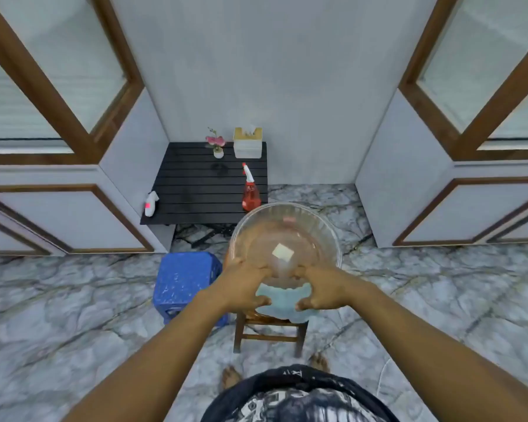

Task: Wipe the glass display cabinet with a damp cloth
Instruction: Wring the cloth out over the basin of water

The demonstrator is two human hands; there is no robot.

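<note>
A light blue cloth (282, 303) lies bunched on a small wooden stool (269, 330), at the near edge of a clear glass bowl (287, 229). My left hand (244, 287) grips the cloth's left side with the thumb curled onto it. Opposite it, my right hand (325, 292) grips the right side. Both sets of fingers reach toward the bowl's near rim. The glass display cabinet has wood-framed glass doors at the left (58, 56) and at the right (485, 56).
A low black slatted table (195, 190) against the back wall carries a red spray bottle (250, 193), a white bottle (151, 204), a tissue box (247, 143) and a small potted flower (216, 144). A blue plastic stool (183, 281) stands left of the wooden one. The floor is marble.
</note>
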